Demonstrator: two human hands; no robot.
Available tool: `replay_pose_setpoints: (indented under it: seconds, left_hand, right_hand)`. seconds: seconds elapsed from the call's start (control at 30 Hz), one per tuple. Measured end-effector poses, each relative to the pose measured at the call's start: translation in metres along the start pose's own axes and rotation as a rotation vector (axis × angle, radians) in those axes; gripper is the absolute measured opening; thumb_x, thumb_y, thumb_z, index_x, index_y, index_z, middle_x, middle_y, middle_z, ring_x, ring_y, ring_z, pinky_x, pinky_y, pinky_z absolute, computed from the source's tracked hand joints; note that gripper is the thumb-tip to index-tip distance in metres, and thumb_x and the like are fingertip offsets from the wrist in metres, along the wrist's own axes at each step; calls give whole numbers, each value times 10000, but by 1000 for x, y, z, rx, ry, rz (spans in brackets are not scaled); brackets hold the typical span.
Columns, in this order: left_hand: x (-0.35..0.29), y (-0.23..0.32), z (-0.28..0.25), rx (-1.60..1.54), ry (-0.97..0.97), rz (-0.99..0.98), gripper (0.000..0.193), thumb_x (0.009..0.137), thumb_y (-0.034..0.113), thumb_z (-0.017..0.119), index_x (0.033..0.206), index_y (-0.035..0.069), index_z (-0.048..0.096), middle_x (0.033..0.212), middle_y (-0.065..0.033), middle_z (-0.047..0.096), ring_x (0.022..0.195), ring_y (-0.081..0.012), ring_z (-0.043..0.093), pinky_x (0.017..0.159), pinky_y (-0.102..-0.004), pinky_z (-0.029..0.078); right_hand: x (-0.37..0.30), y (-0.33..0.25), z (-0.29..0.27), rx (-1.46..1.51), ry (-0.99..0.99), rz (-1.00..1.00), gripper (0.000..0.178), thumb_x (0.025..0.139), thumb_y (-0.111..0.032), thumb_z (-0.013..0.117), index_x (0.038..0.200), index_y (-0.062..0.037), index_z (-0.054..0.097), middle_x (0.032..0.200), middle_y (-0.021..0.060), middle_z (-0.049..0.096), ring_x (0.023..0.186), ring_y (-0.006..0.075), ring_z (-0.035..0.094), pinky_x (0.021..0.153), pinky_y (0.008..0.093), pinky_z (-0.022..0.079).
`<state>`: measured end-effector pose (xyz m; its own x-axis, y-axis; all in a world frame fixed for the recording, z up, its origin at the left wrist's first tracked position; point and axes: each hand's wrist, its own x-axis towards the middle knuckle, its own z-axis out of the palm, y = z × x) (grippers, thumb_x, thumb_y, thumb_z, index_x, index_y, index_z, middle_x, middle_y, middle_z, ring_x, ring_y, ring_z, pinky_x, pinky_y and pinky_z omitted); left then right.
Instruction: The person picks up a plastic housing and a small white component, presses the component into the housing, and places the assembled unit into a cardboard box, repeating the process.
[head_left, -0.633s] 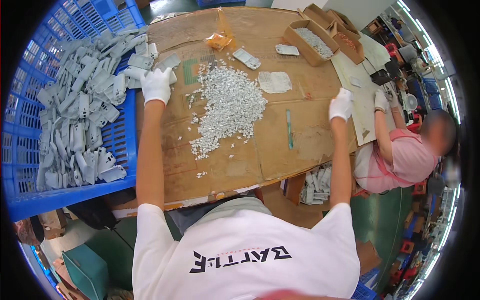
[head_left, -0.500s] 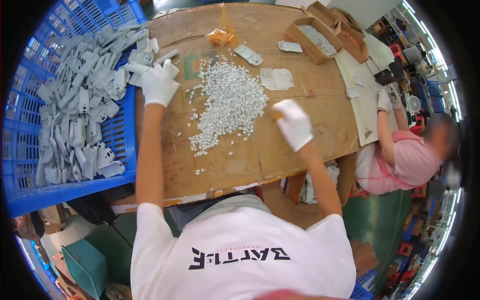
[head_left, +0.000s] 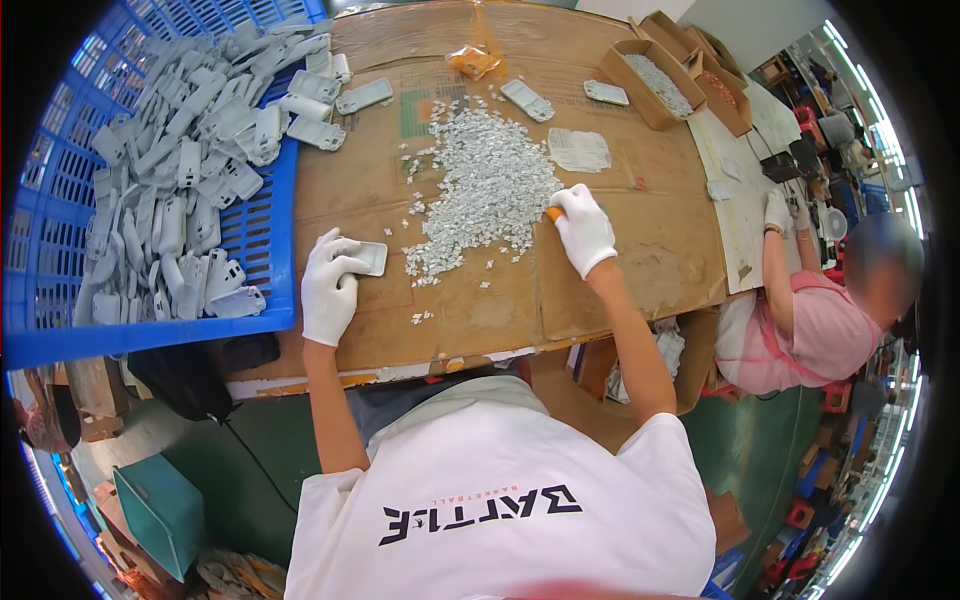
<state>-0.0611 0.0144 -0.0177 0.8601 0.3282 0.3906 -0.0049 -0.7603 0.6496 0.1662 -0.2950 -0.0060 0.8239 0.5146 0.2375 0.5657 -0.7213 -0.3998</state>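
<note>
My left hand (head_left: 332, 285), in a white glove, grips one white plastic casing (head_left: 373, 259) by its left end, low over the cardboard near the blue crate. The casing is small and rounded, with a shallow hollow facing up. My right hand (head_left: 582, 228), also gloved, is closed around a small orange tool (head_left: 554, 214); most of it is hidden in the fingers. It is at the right edge of a heap of tiny silvery-white parts (head_left: 482, 180) that lies between my hands.
A blue slatted crate (head_left: 284, 230) full of similar casings stands on the left. More casings (head_left: 364, 96) lie beyond the heap, by a crumpled orange bag (head_left: 473, 62). A paper sheet (head_left: 580, 150) and cardboard boxes (head_left: 648, 85) are farther right. A co-worker (head_left: 790, 330) sits at the right.
My left hand has come back toward me from the casings beside the crate, now holding one. My right hand has shifted slightly left to the heap's edge. The view has shifted a little.
</note>
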Motion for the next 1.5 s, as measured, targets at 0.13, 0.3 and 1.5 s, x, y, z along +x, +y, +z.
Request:
replay_pose_setpoints:
  seconds: [0.13,0.3,1.5]
  left_hand:
    - [10,-5,3,34,42,4,122,719,-42,659,778,55,617,931,-99,656,1128,-355,600,1156,-503,352]
    - [3,10,4,439,274,-197,517,653,132,849,1085,77,571,1137,-126,587,1108,-346,550,1053,-473,415]
    - [-59,37,39,-398,428,-455,421,796,26,730,1207,19,643,1124,-132,699,1020,-206,687,878,-320,540]
  right_hand:
    - [-1,-2,-3,-15,31,85,92,877,-81,637,968,-98,637,883,90,666,808,348,655,714,423,516]
    - [-30,-6,-13,635,-18,358,137,911,-17,594,1034,-39,652,795,77,674,618,144,653,539,290,539]
    - [-47,-219,78,696,-31,-194,156,747,7,697,866,-67,630,957,107,562,880,312,587,754,407,500]
